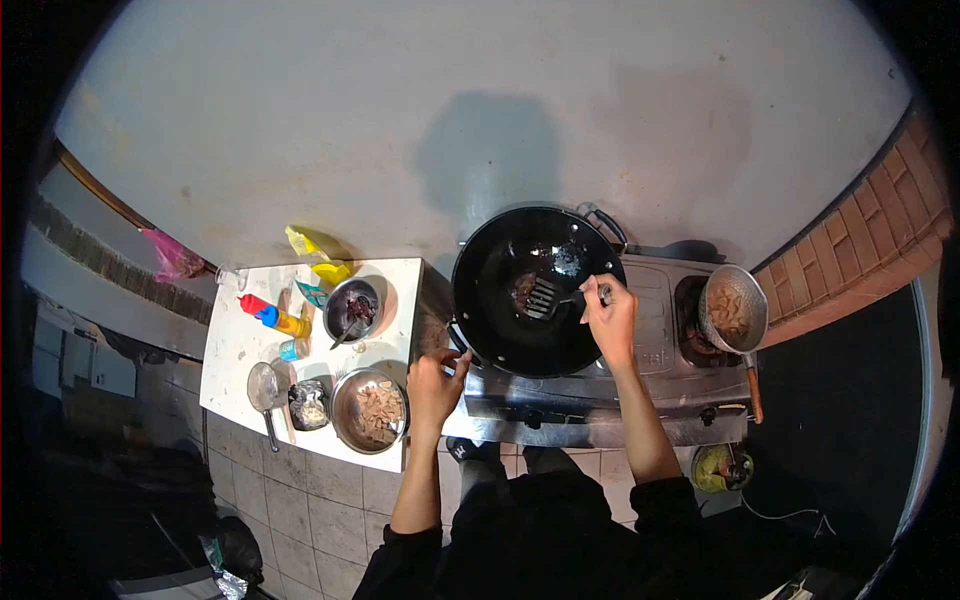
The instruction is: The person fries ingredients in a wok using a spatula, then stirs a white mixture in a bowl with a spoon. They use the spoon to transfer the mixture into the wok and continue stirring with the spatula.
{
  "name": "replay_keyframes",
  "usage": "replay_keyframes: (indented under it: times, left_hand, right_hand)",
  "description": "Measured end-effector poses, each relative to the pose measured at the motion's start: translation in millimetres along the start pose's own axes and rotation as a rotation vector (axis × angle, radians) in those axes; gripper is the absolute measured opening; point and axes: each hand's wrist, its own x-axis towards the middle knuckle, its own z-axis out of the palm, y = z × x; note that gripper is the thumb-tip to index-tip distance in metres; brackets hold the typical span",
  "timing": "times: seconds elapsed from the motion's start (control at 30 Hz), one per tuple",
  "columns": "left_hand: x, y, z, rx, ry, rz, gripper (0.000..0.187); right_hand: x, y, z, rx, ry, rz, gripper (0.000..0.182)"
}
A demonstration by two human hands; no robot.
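Note:
A large black wok (500,260) sits on the metal stove, with a little dark food (522,290) and some shiny liquid at its bottom. My right hand (609,312) is closed round the handle of a black slotted spatula (543,299), whose head rests in the wok by the food. At the wok's lower left handle (458,338) is my left hand (438,385), its fingers bent close to the rim; whether it grips the handle is unclear. Just left of that hand, a steel bowl (341,412) holds light brown pieces.
A pan (762,300) of similar pieces stands on the right burner, its wooden handle towards me. On the white table (393,282) are a bowl of dark food (352,305), a red-capped bottle (252,304), a yellow bottle (290,324), a strainer (264,385) and a small jar (293,349).

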Motion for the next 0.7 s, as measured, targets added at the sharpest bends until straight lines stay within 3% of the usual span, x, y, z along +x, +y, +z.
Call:
replay_keyframes:
  times: [0.7]
  left_hand:
    - [-1.6,-4.0,-1.9,-0.016,-0.031,0.028,0.034]
  right_hand:
    - [-21.7,19.0,24.8,0.393,0.007,0.081,0.016]
